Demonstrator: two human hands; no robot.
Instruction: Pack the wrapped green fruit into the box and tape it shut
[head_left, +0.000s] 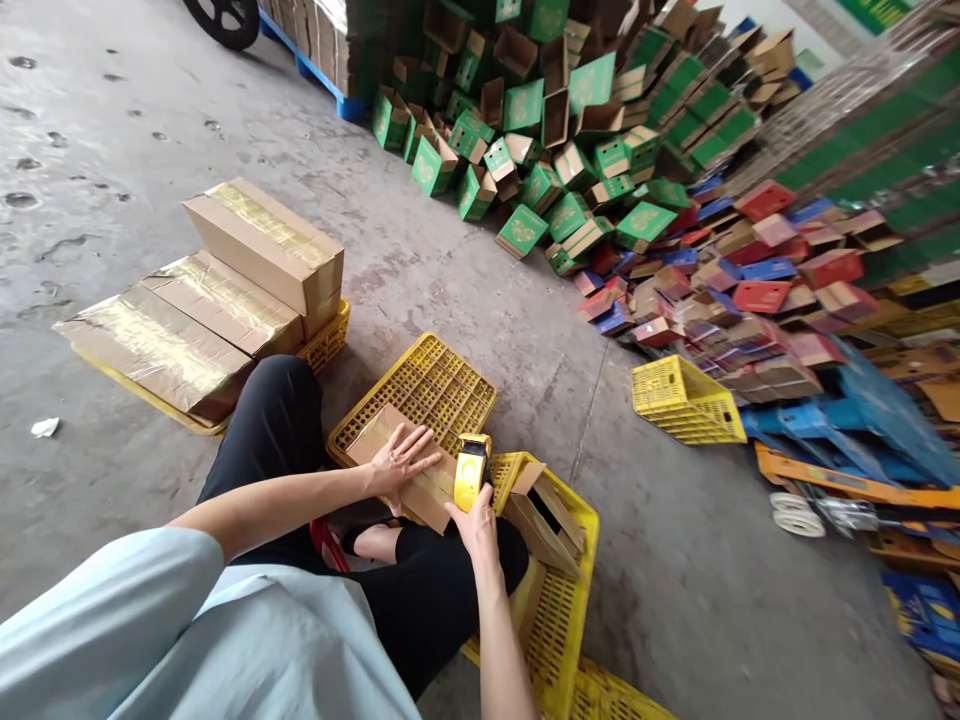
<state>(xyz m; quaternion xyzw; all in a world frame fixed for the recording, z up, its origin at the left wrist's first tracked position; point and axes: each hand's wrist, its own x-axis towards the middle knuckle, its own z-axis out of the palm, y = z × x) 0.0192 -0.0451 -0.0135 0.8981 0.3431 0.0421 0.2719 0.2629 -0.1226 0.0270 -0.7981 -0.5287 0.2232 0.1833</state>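
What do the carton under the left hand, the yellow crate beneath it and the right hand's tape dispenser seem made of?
Carton: likely cardboard, matt brown with crisp folded edges.
Yellow crate: probably moulded plastic, judging by its solid colour and regular grid of openings.
Tape dispenser: perhaps smooth plastic, going by its bright yellow-and-black surface.

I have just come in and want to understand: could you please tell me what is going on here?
A seated person presses the left hand flat on a cardboard box lying on a yellow plastic crate. The right hand grips a yellow tape dispenser at the box's right end. To the left, three taped cartons rest on another yellow crate.
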